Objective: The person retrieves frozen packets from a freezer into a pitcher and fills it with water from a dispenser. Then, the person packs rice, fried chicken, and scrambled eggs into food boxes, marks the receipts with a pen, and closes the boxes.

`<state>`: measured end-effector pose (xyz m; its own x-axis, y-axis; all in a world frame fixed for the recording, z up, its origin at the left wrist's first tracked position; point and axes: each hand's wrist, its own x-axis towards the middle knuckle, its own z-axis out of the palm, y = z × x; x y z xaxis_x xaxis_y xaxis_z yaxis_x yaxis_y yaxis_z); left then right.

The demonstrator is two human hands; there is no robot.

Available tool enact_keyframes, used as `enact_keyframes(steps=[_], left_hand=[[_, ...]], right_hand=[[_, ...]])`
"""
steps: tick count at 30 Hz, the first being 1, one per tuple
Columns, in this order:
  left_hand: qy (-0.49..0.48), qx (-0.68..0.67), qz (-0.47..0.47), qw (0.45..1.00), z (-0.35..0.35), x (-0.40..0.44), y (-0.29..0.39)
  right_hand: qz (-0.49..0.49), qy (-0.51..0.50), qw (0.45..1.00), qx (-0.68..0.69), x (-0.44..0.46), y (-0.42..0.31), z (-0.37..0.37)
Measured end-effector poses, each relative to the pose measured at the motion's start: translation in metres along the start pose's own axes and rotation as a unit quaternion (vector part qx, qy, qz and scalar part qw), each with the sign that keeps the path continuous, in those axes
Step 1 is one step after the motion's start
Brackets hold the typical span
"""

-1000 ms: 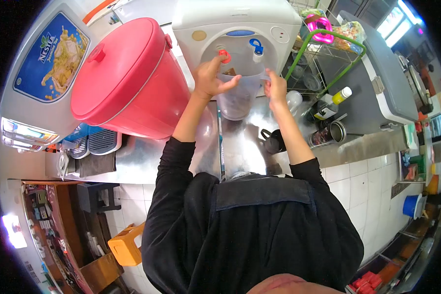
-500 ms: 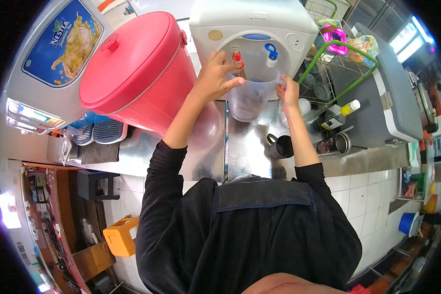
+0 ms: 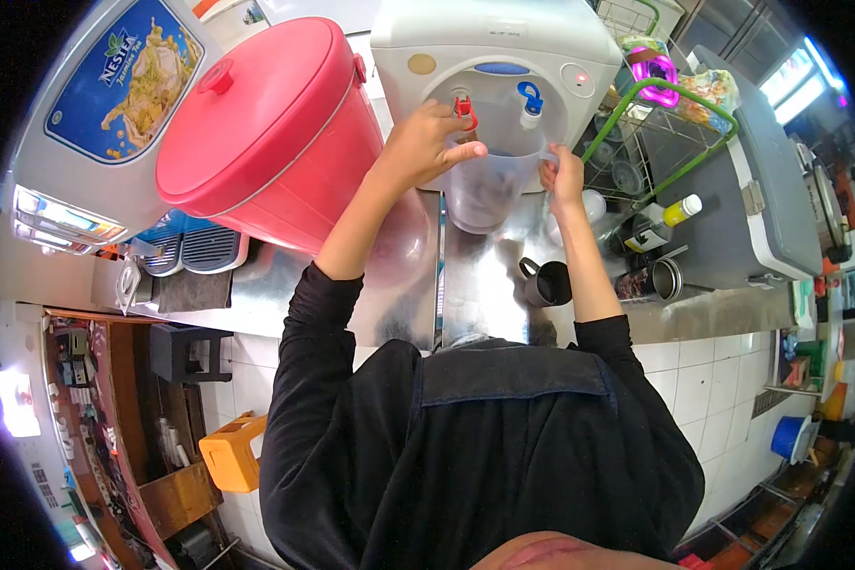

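A white water dispenser [image 3: 503,36] stands in front of me, with a red tap [image 3: 465,112] on the left and a blue tap [image 3: 530,103] on the right. My left hand [image 3: 420,144] is at the red tap, its fingers bent against the lever and its thumb stretched out over the pitcher's rim. My right hand [image 3: 564,177] is closed around the handle of a translucent plastic pitcher [image 3: 483,195]. The pitcher is upright below the taps, its mouth under the red one. Whether water is running into it I cannot tell.
Left of the dispenser stands a large pink lidded bucket [image 3: 275,133], beside a Nestea machine [image 3: 123,85]. A dark mug [image 3: 547,283], a metal cup [image 3: 663,279], a yellow-capped bottle [image 3: 648,228], a green wire rack [image 3: 674,176] and a grey cooler box [image 3: 769,180] are to the right.
The view has shifted slightly. My left thumb has moved a little to the right, and my fingers sit lower against the red tap. My right hand keeps its hold on the pitcher.
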<state>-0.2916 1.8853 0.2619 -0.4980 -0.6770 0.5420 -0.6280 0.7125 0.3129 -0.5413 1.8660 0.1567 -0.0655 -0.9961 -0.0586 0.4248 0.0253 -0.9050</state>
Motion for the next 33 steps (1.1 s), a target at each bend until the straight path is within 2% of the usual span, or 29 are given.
enact_keyframes(steps=[9, 15, 21, 33], left_hand=[[-0.031, 0.025, -0.014, 0.999, -0.004, 0.008, 0.006], [-0.097, 0.079, -0.035, 0.991, -0.007, 0.016, 0.014], [-0.100, 0.075, -0.033, 0.992, -0.007, 0.018, 0.013], [-0.157, 0.089, -0.066, 0.981, -0.006, 0.025, 0.006]], right_hand=[[-0.002, -0.012, 1.000, -0.001, 0.001, 0.000, 0.000], [-0.010, 0.003, 1.000, 0.003, -0.001, -0.002, 0.004], [0.008, -0.028, 1.000, 0.005, 0.003, 0.001, -0.004], [0.010, 0.004, 1.000, 0.019, 0.002, 0.001, -0.001]])
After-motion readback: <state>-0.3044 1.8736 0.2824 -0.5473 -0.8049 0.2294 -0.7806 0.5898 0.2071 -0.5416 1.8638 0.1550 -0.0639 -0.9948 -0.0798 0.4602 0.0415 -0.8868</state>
